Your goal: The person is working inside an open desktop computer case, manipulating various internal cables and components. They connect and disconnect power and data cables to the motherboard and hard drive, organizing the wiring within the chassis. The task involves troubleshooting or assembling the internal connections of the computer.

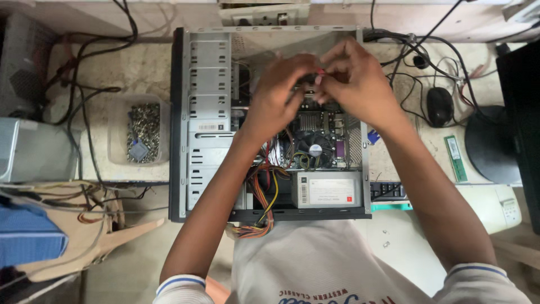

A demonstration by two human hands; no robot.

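An open desktop computer case (185, 118) lies on its side on the bench in front of me. Both my hands are inside it, over the upper part of the motherboard (332, 126). My left hand (278, 93) and my right hand (357, 76) meet fingertip to fingertip, pinching a small red-tipped connector (319, 72) between them. Below the hands sit the black processor fan (313, 147), the grey power supply (326, 190) and a bundle of coloured wires (264, 197). What lies under the fingers is hidden.
A clear tub of screws (143, 130) stands left of the case. Right of it lie a black mouse (439, 106), tangled cables (413, 56), a green memory stick (455, 159), a monitor base (494, 145) and a keyboard (388, 191). Grey boxes (34, 149) sit far left.
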